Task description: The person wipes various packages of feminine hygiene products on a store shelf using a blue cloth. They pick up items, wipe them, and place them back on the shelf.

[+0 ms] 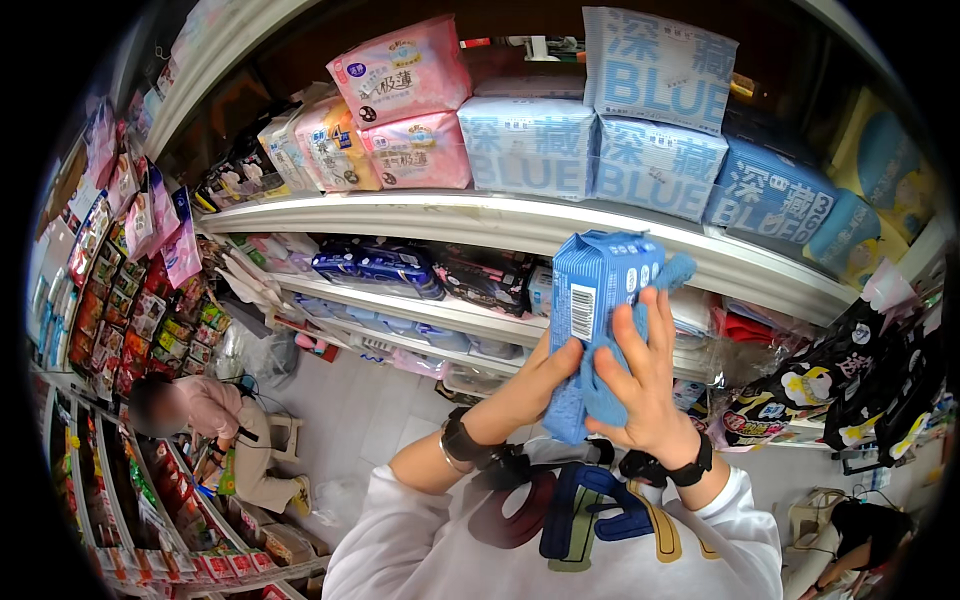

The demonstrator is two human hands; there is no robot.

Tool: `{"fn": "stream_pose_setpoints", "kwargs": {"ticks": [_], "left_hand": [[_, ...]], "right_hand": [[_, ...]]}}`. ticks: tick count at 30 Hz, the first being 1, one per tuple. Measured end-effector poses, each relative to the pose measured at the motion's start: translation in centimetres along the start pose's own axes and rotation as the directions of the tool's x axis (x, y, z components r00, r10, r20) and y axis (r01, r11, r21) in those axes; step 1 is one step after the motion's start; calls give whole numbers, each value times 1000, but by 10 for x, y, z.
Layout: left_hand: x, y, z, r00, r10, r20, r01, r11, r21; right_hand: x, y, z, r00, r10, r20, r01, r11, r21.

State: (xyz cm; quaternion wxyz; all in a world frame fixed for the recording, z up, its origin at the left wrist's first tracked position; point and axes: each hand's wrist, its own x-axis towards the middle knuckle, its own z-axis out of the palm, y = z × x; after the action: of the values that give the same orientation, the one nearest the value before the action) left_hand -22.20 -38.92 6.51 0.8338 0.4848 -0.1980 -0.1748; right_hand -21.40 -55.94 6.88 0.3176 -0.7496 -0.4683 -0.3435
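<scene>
In front of my chest is a blue plastic-wrapped pack of sanitary pads [566,274], held upright with a barcode on its side. My left hand [541,371] grips it from the left, the thumb on the barcode side. A blue cloth [611,382] lies under my right hand [643,367], which presses it against the pack's right side with the fingers spread. One end of the cloth sticks out past my fingertips. Just beyond the pack runs the white edge of the upper shelf [517,217].
Light blue packs [525,146], pink packs [416,150] and a darker blue pack [772,184] line the upper shelf. Lower shelves hold dark packs [484,277]. Black packages [810,382] hang at right. One person [225,420] sits at left; another [862,540] is at lower right.
</scene>
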Motion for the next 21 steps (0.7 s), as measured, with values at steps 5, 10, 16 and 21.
{"fn": "stream_pose_setpoints", "kwargs": {"ticks": [5,10,16,21], "left_hand": [[-13,-3,-6,988,-138,63,142,988,-64],[-20,-4,-2,1000,-13,-13,14,998,64],[-29,7,-6,995,14,-95,-23,995,-98],[-34,11,-5,994,99,-37,-95,991,89]], "right_hand": [[35,9,-17,991,124,-49,-121,990,70],[23,-14,11,920,323,-222,-284,940,189],[16,-20,9,993,12,114,-11,1000,-8],[39,-2,15,953,182,-241,-102,945,310]]}}
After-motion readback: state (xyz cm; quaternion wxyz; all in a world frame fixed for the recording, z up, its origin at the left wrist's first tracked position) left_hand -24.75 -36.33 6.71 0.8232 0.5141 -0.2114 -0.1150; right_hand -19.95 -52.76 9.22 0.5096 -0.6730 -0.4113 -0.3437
